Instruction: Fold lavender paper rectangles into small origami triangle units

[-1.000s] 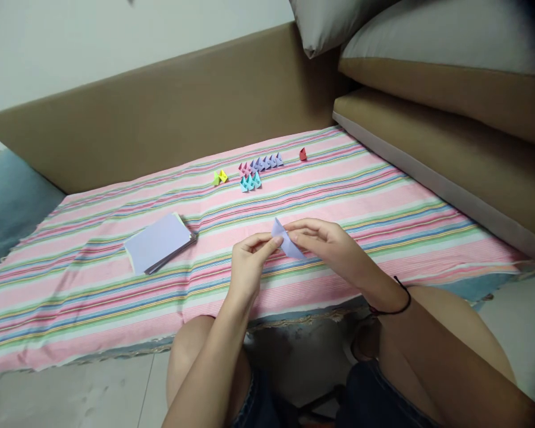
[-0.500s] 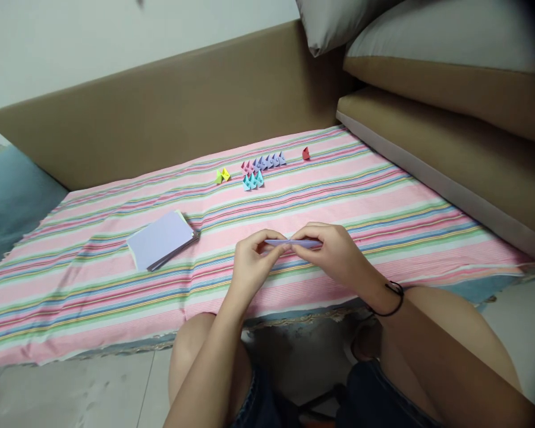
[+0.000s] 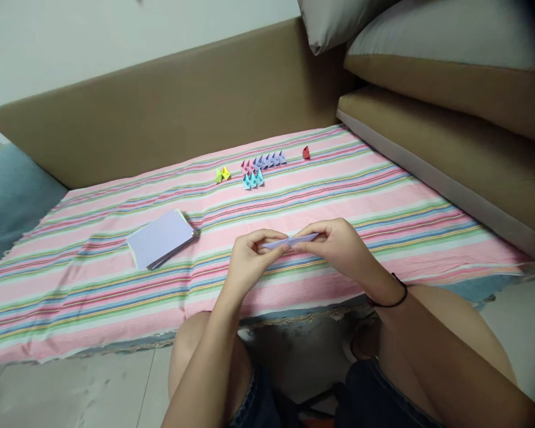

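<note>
Between both hands I hold a folded piece of light purple paper (image 3: 307,238), long and thin from this angle. My left hand (image 3: 252,255) pinches its left part between thumb and fingers. On the other side, my right hand (image 3: 334,244) grips it the same way, with a black band round the wrist. The thumbs nearly meet at the paper's middle. Beyond the hands stand small folded paper pieces: a row of purple ones (image 3: 270,159) with pink ones (image 3: 246,167) at its left end, turquoise ones (image 3: 253,179), a yellow-green pair (image 3: 223,174) and one red piece (image 3: 306,153).
A stack of paper sheets (image 3: 160,238), purple on top, lies to the left on the striped cloth (image 3: 111,297). A brown backrest (image 3: 182,101) rises behind the cloth. Cushions (image 3: 437,125) are piled at the right, and a blue cushion (image 3: 18,202) sits far left.
The purple paper has tilted slightly, showing more of its upper face, with its right end raised a little. My right hand has shifted slightly up and right; both hands still hold the paper.
</note>
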